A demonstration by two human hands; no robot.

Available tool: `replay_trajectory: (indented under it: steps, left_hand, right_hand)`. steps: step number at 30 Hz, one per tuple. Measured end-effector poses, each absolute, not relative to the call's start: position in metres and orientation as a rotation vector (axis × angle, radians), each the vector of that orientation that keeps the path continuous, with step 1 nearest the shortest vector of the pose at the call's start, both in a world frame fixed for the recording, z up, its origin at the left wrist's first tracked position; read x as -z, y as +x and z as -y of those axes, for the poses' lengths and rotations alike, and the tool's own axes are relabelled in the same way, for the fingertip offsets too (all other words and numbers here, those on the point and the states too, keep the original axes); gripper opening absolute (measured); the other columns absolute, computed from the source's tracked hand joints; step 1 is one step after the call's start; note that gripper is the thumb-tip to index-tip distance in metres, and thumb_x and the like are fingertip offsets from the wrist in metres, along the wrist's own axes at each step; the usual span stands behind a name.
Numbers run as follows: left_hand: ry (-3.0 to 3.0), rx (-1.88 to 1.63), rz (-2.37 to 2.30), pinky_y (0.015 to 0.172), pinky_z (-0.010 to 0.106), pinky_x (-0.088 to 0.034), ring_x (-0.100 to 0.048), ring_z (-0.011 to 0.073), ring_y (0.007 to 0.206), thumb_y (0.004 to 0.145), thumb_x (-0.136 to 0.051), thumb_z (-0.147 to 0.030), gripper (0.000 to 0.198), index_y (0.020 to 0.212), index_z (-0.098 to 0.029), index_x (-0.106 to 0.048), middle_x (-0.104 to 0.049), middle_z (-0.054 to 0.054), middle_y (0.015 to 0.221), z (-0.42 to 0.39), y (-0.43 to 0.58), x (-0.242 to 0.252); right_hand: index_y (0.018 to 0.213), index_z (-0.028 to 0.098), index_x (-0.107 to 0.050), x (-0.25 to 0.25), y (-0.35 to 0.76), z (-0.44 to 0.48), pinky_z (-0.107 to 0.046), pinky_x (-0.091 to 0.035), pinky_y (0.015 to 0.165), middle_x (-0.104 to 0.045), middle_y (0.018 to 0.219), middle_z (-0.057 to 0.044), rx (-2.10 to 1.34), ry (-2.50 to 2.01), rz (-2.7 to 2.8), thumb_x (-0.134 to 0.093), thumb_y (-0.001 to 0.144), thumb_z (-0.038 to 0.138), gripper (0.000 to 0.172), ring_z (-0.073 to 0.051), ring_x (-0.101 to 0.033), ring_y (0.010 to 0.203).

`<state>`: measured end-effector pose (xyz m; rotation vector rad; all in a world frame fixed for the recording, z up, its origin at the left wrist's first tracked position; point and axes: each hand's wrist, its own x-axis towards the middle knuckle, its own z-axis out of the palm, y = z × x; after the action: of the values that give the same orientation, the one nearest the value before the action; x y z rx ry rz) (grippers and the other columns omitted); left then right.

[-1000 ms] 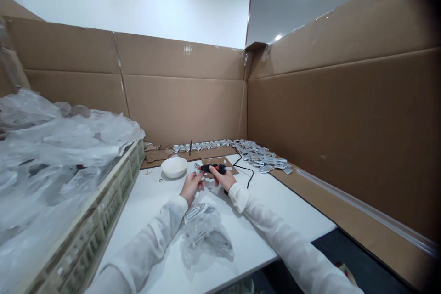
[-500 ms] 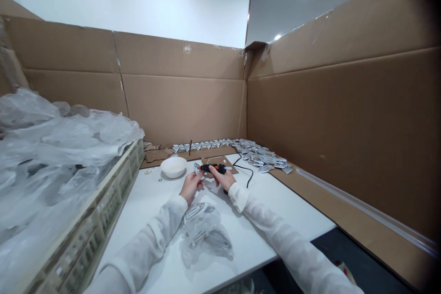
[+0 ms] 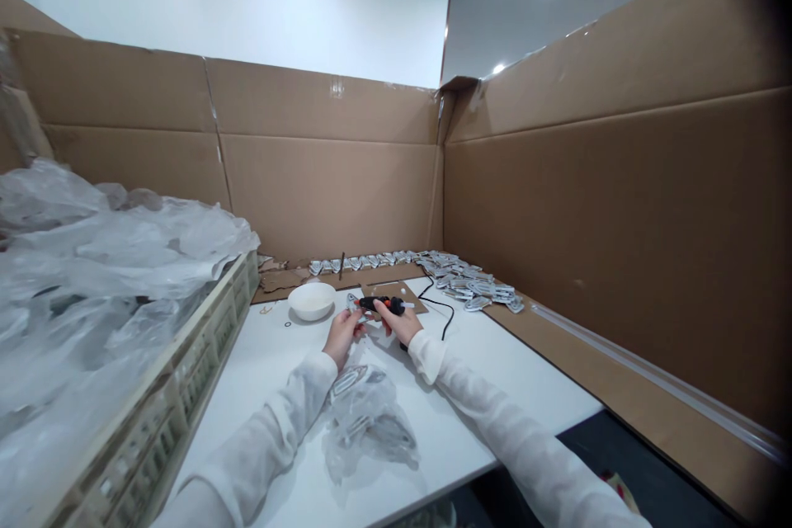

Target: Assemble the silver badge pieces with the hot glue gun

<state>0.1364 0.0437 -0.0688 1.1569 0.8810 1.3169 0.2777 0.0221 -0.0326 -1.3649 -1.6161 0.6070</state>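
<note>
Glue gun (image 3: 377, 303), black with orange, is hovering over the far middle of the white table (image 3: 495, 379), the right hand (image 3: 401, 323) clamping its grip while the left hand (image 3: 342, 333) is pinching a small silvery piece (image 3: 354, 303) at its nozzle. Just left, a white bowl (image 3: 313, 300) is sitting with contents too small to tell, and nearer the person a clear plastic bag (image 3: 368, 421) is holding more silvery parts between the forearms. A slatted crate (image 3: 186, 379) at the left is brimming with crumpled plastic sheeting (image 3: 92, 264), while rows of metal pieces (image 3: 433, 264) are lying on cardboard beyond the gun's black cable (image 3: 442, 313).
</note>
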Motion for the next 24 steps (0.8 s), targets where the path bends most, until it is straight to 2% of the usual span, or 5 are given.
replay_trajectory:
  steps: [9,13,17,21,24]
  left_hand:
    - [1.139,-1.377,-0.864,0.041,0.018,-0.029,-0.047,0.0075,0.048,0.059,-0.064,-0.052,0.046,0.081,-0.013,-0.049,-0.060,0.005,0.072,-0.040,0.138,0.065]
    - [1.079,-1.460,-0.884,0.042,0.018,-0.030,-0.044,0.0061,0.044,0.062,-0.062,-0.050,0.044,0.079,-0.017,-0.039,-0.060,0.002,0.067,-0.037,0.139,0.063]
    - [1.130,-1.428,-0.956,0.041,0.017,-0.028,-0.040,0.0047,0.041,0.064,-0.062,-0.044,0.037,0.077,-0.017,-0.040,-0.055,-0.002,0.059,-0.033,0.139,0.059]
    - [1.146,-1.428,-0.996,0.039,0.016,-0.026,-0.036,0.0042,0.040,0.061,-0.064,-0.040,0.033,0.071,-0.016,-0.045,-0.044,-0.006,0.052,-0.031,0.139,0.055]
    - [1.140,-1.467,-0.978,0.042,0.017,-0.030,-0.043,0.0060,0.047,0.059,-0.065,-0.042,0.035,0.073,-0.014,-0.050,-0.049,-0.003,0.060,-0.033,0.139,0.056]
  right_hand:
    - [0.045,0.020,-0.054,0.027,0.283,-0.024,-0.026,-0.039,0.058,-0.054,0.043,-0.004,-0.371,-1.399,1.626,-0.046,0.074,0.057,0.047,-0.019,-0.057,0.055]
    - [0.050,0.020,-0.057,0.026,0.286,-0.025,-0.028,-0.039,0.058,-0.059,0.052,-0.006,-0.303,-1.426,1.494,-0.045,0.073,0.059,0.048,-0.022,-0.057,0.060]
    - [0.060,0.018,-0.060,0.023,0.285,-0.024,-0.029,-0.040,0.065,-0.063,0.063,-0.006,-0.354,-1.339,1.419,-0.045,0.073,0.058,0.045,-0.021,-0.057,0.065]
    - [0.055,0.018,-0.059,0.021,0.284,-0.022,-0.029,-0.041,0.072,-0.063,0.062,-0.006,-0.536,-1.316,1.350,-0.045,0.071,0.060,0.047,-0.020,-0.057,0.067]
    - [0.051,0.018,-0.058,0.023,0.284,-0.022,-0.029,-0.041,0.072,-0.062,0.057,-0.006,-0.664,-1.262,1.387,-0.044,0.070,0.062,0.050,-0.020,-0.058,0.064]
